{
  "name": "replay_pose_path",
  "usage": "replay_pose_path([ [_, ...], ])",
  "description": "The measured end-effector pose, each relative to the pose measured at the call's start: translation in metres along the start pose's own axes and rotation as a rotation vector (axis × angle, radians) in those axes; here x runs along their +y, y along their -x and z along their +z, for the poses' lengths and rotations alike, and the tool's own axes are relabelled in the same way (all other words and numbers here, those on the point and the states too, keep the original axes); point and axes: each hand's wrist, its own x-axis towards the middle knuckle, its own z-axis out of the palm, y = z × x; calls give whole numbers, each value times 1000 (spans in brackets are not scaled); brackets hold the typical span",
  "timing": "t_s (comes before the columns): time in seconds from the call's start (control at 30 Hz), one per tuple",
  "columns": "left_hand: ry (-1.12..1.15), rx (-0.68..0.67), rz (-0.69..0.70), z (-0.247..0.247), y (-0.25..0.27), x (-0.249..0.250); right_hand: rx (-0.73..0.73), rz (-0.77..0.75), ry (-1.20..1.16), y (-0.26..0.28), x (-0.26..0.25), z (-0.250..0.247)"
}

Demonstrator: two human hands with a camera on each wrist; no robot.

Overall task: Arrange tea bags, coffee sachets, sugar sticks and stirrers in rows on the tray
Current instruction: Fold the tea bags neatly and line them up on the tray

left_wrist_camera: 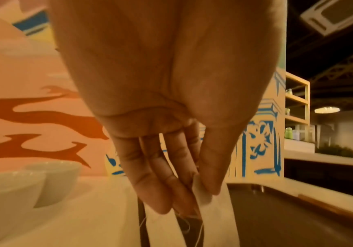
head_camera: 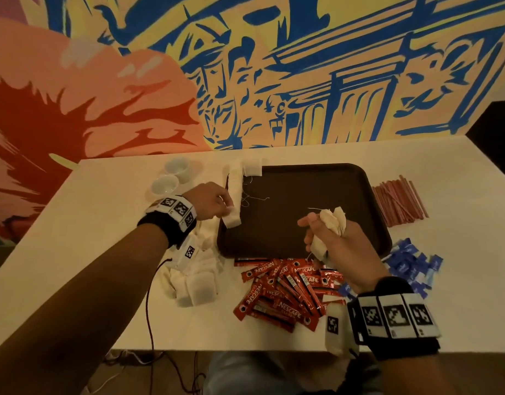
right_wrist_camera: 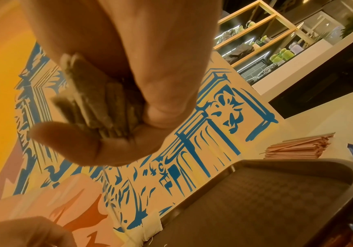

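Observation:
A dark brown tray (head_camera: 302,178) lies in the middle of the white table. Along its left edge runs a row of white tea bags (head_camera: 234,183). My left hand (head_camera: 214,201) pinches one tea bag (head_camera: 231,220) between thumb and fingers at the near end of that row; the left wrist view shows the same tea bag (left_wrist_camera: 203,195) low over the tray (left_wrist_camera: 287,217). Above the tray's near right part, my right hand (head_camera: 328,232) grips a bunch of tea bags (head_camera: 335,219), seen as a bunch of tea bags (right_wrist_camera: 99,107) in the right wrist view.
Loose tea bags (head_camera: 194,283) are heaped near left of the tray. Red coffee sachets (head_camera: 285,289) lie in front of it, blue sugar sachets (head_camera: 410,263) at the near right, red stirrers (head_camera: 399,201) at the right. Two white cups (head_camera: 171,178) stand at the far left.

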Motion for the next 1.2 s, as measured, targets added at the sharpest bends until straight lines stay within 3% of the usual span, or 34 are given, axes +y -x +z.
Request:
replay_pose_path([
  [0.17,-107,-66,-90,17,-28,-6,-1,21,3,-4,4,-1],
  [0.4,-172,6,-106,20,-51,-14,4,36,7,-7,7,-6],
  [0.63,-134,264,-27,21,-52,-14,-7,37,28,-11,9,-6],
  [0.83,-378,-12,-64,38,-41,-11,-31,51,6,-12,10,1],
  [1.2,-521,-52,-128,45,-47,-7,-38,37,22,-9,7,3],
])
